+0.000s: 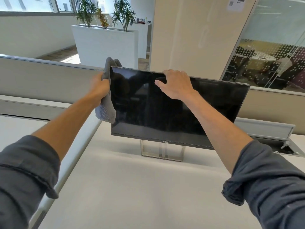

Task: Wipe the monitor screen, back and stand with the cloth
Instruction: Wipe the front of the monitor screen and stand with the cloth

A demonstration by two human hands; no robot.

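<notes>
On the counter [132, 187] the monitor [173, 109], thin, glossy and likely top-heavy on its slim stand [162, 150], is steadied by your right hand [176, 85] hooked over its top edge, while your left hand [100, 86] clenches the soft cloth [106, 111] against its left edge.

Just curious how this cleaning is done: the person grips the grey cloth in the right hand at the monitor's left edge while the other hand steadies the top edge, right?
Not quite. The head view shows the grey cloth gripped in the left hand, at the monitor's left edge. The right hand is the one steadying the top edge.
</notes>
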